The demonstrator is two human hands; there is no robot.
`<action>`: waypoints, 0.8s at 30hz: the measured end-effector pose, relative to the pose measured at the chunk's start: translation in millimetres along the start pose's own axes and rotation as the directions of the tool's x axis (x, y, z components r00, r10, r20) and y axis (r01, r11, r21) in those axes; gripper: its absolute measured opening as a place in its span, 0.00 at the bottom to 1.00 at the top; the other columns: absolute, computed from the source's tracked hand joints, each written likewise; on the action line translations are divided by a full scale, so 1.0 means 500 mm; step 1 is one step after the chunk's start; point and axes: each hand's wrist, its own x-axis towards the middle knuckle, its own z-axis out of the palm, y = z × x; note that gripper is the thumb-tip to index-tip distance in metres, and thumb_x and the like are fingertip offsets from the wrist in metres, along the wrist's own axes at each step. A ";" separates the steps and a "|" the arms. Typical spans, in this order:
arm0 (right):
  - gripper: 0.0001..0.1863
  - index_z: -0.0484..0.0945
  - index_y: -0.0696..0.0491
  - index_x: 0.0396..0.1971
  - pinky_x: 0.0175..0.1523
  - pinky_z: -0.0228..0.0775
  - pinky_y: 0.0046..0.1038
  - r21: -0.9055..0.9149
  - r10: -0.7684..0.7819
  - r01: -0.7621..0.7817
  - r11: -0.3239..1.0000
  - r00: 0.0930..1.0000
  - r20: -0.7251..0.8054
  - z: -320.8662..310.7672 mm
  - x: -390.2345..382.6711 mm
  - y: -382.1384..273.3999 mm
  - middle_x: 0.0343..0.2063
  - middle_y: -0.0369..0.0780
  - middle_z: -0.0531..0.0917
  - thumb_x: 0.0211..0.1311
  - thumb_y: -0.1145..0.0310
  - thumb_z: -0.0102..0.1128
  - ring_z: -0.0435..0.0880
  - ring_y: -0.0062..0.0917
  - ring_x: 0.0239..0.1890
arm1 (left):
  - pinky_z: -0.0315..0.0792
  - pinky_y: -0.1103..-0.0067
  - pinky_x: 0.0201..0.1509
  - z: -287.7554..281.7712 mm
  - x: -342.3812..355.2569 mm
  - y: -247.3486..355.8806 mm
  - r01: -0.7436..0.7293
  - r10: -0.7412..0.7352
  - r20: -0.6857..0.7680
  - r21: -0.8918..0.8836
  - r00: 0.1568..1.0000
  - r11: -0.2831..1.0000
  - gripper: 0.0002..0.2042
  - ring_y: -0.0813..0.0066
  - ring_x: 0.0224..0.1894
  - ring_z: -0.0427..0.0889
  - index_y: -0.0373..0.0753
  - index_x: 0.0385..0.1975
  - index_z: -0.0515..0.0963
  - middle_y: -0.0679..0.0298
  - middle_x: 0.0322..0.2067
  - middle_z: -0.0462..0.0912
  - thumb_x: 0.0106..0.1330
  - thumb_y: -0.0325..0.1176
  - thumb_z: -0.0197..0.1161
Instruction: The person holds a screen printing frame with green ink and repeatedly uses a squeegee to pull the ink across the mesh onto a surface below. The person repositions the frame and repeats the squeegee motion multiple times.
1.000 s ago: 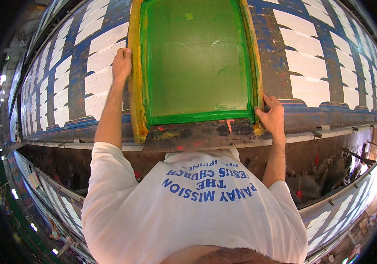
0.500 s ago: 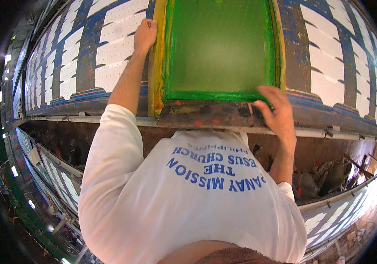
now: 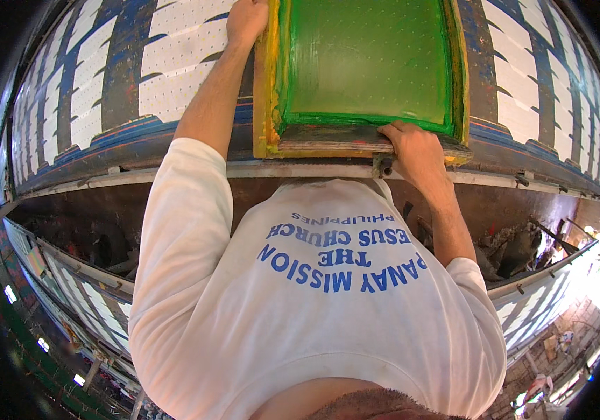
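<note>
A screen printing frame (image 3: 269,91) with green-stained mesh and yellow, paint-smeared edges lies on the long table in front of me. My left hand (image 3: 246,22) is closed around its left side, towards the far end; the fingertips are partly cut off by the picture's top edge. At the near right corner my right hand (image 3: 415,150) grips the frame's near edge, with the fingers over the top and the thumb hidden. A dark, paint-stained strip (image 3: 335,137) runs along that near edge.
White cut pieces (image 3: 181,63) lie in rows on the dark, blue-streaked table, left and right of the frame. A metal rail (image 3: 482,176) with small stops follows the table's near edge. Behind me stands another table (image 3: 552,308) with similar white pieces.
My right hand, open at the near right corner before, has closed on the frame's near edge. The left hand keeps its grip. The whole view has shifted a little.
</note>
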 end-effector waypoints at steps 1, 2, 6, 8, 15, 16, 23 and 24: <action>0.28 0.87 0.51 0.50 0.47 0.83 0.40 -0.011 0.000 0.000 1.000 1.000 0.006 0.002 0.002 -0.003 0.46 0.42 0.89 0.41 0.80 0.71 0.89 0.39 0.46 | 0.76 0.55 0.58 0.002 -0.007 0.003 0.006 -0.005 -0.005 0.023 1.000 1.000 0.19 0.41 0.54 0.84 0.42 0.56 0.80 0.45 0.49 0.87 0.78 0.48 0.52; 0.28 0.87 0.50 0.50 0.47 0.83 0.40 -0.003 -0.001 0.001 1.000 0.999 -0.034 0.003 0.002 -0.004 0.44 0.42 0.89 0.41 0.80 0.70 0.89 0.40 0.45 | 0.77 0.51 0.56 0.008 -0.012 0.012 0.008 -0.007 -0.014 0.045 1.000 0.999 0.18 0.38 0.52 0.84 0.39 0.53 0.78 0.42 0.46 0.87 0.79 0.46 0.51; 0.29 0.88 0.48 0.50 0.47 0.83 0.39 0.032 0.006 -0.003 0.999 0.995 -0.096 -0.014 -0.004 -0.004 0.40 0.42 0.90 0.41 0.80 0.70 0.90 0.40 0.42 | 0.78 0.47 0.50 0.016 -0.029 0.035 0.000 0.010 -0.079 0.132 0.997 0.991 0.15 0.34 0.45 0.85 0.37 0.46 0.78 0.40 0.41 0.86 0.79 0.42 0.51; 0.29 0.88 0.48 0.50 0.47 0.83 0.38 0.030 0.006 -0.003 1.000 0.993 -0.119 -0.020 -0.007 -0.006 0.40 0.42 0.90 0.41 0.80 0.70 0.90 0.40 0.42 | 0.78 0.47 0.48 0.017 -0.032 0.039 -0.015 0.027 -0.089 0.131 0.996 0.991 0.14 0.35 0.43 0.85 0.37 0.46 0.78 0.41 0.39 0.86 0.78 0.42 0.52; 0.30 0.88 0.47 0.52 0.50 0.83 0.38 -0.049 0.057 -0.062 0.997 0.994 -0.096 0.013 0.014 -0.013 0.47 0.39 0.90 0.42 0.82 0.66 0.89 0.38 0.48 | 0.78 0.47 0.46 0.019 -0.031 0.040 -0.063 0.086 -0.129 0.173 0.988 0.983 0.14 0.34 0.41 0.85 0.37 0.46 0.78 0.42 0.37 0.85 0.78 0.42 0.52; 0.32 0.88 0.46 0.53 0.51 0.83 0.39 -0.044 0.056 -0.062 0.997 0.991 -0.121 0.022 0.019 -0.011 0.49 0.38 0.90 0.43 0.84 0.65 0.89 0.38 0.49 | 0.78 0.47 0.46 0.017 -0.030 0.042 -0.049 0.068 -0.117 0.163 0.991 0.985 0.15 0.34 0.41 0.85 0.37 0.46 0.78 0.42 0.37 0.85 0.78 0.42 0.52; 0.24 0.89 0.45 0.48 0.50 0.83 0.37 -0.174 0.095 -0.140 0.975 0.966 -0.241 0.047 0.137 0.044 0.41 0.38 0.90 0.47 0.78 0.70 0.90 0.35 0.44 | 0.76 0.54 0.59 -0.017 -0.044 0.067 0.071 -0.072 0.005 0.135 0.997 0.988 0.19 0.41 0.54 0.84 0.44 0.59 0.79 0.46 0.49 0.86 0.78 0.45 0.52; 0.21 0.89 0.44 0.46 0.47 0.84 0.40 -0.179 0.103 -0.152 0.972 0.961 -0.258 0.042 0.177 0.064 0.38 0.41 0.90 0.49 0.75 0.71 0.91 0.38 0.41 | 0.77 0.54 0.59 -0.019 -0.043 0.073 0.079 -0.081 0.008 0.134 0.997 0.988 0.17 0.41 0.53 0.84 0.43 0.58 0.79 0.46 0.49 0.86 0.78 0.44 0.53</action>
